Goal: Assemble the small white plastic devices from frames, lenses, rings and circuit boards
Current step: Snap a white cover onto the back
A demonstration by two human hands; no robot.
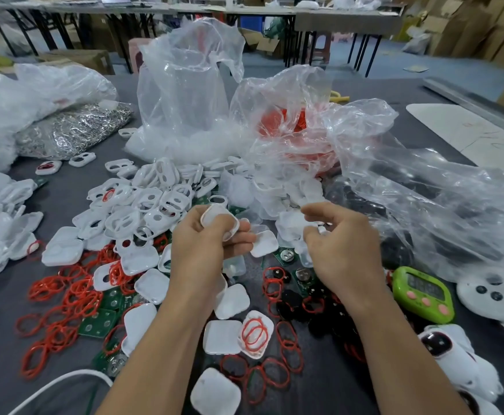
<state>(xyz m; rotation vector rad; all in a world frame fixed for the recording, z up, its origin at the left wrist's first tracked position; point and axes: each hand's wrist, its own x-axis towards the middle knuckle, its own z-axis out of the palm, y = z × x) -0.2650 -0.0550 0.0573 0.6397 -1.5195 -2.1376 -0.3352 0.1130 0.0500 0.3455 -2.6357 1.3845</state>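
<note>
Two hands are up over the middle of the dark grey tabletop (5, 310), bare forearms reaching in from below. The left hand (203, 244) curls fingers and thumb round one white rounded-square plastic shell (219, 218), held just above the heap. The right hand (337, 244) is close beside it, not touching, fingers bent in to the thumb and pinching a small white piece (322, 231) that is too small to make out.

Count the rest: dozens of white two-hole plastic frames (155, 199) are piled beyond the left hand, and scores of thin red rubber rings (65, 295) are strewn left and centre. Several green circuit boards (99, 322) are half buried among them. At least six plain white covers (222, 336) lie flat around the left forearm. There is one green digital timer with pink buttons (421, 292) at the right.

Five plastic bags now. A tall clear bag (185, 85) stands open with white parts in its bottom, and the clear bag beside it (289, 124) holds an orange-red mass. A big crumpled clear bag (424, 181) sprawls right over dark pieces. A bag at far left (5, 109) is full of white parts, and next to it is a bag of silvery metal bits (74, 130). One upturned white shell (267, 322) cradles a few red rings.
</note>
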